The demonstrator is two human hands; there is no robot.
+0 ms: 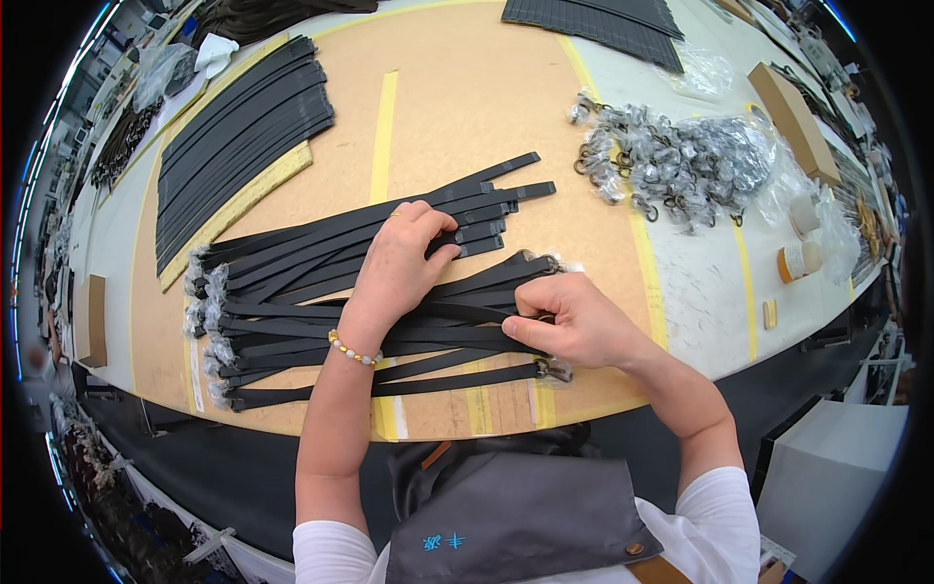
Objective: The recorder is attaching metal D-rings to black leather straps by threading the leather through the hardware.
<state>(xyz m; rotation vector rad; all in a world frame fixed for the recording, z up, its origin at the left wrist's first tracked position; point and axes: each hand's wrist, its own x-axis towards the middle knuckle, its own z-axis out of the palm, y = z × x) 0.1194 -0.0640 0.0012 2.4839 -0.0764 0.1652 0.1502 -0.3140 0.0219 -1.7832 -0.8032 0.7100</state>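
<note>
Many black straps [321, 255] lie side by side in a loose bundle across the work board. My left hand [409, 248] rests over the upper straps, fingers bent, with thumb and forefinger apart near the plain strap ends. Low on the right, my right hand [574, 316] is closed round the end of a black strap [448, 311]; its fingers hide most of that end. Plastic-wrapped fittings [209, 311] sit at the bundle's left ends. On the lower right ends there are metal pieces, one a wrapped fitting [555, 370].
A pile of plastic-wrapped metal hooks [681, 161] lies to the right. Flat rows of black straps rest at far left [248, 141] and far right [598, 29]. A cardboard box [793, 122], an orange-labelled roll [800, 261] and a small yellow block [770, 313] are along the right.
</note>
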